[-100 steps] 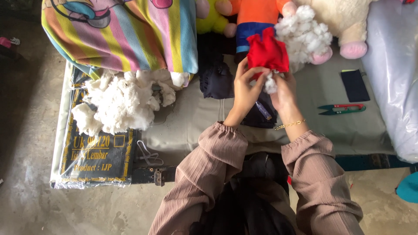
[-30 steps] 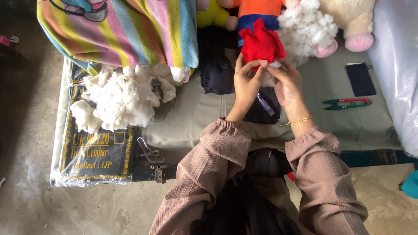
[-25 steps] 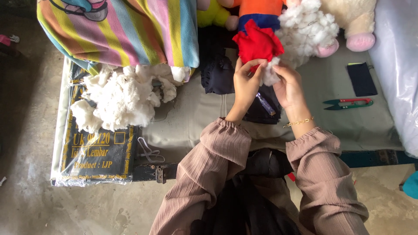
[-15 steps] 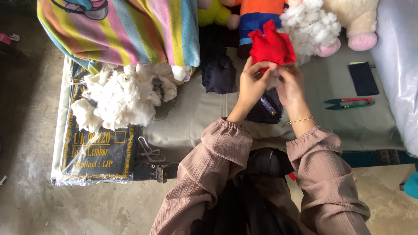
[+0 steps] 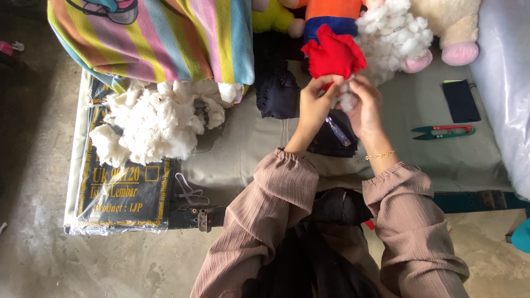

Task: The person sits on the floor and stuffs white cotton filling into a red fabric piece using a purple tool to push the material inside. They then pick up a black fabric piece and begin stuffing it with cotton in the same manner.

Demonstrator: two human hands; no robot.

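Both hands are raised over the surface (image 5: 386, 160), working on a red cloth piece (image 5: 333, 54). The left hand (image 5: 313, 107) is closed on the lower edge of the red piece, fingers pinching it from below. The right hand (image 5: 365, 105) is closed around a small tuft of white stuffing (image 5: 348, 100), held against the opening of the red piece. Judged step: filling the red piece with stuffing, part way along; the piece looks puffed but its opening is still held apart.

Relative to the red piece: a heap of stuffing (image 5: 395, 36) lies just to its right, a larger heap (image 5: 152, 124) well to its left, dark cloth (image 5: 279, 91) just below and left of it. Green-handled snips (image 5: 444, 131) lie well to its right, near a dark pouch (image 5: 461, 100). Striped cloth (image 5: 160, 38) and plush toys (image 5: 441, 22) lie along the far edge.

The next move would call for pressing the tuft fully inside while the left hand keeps the opening steady, with care not to pull out filling already in.
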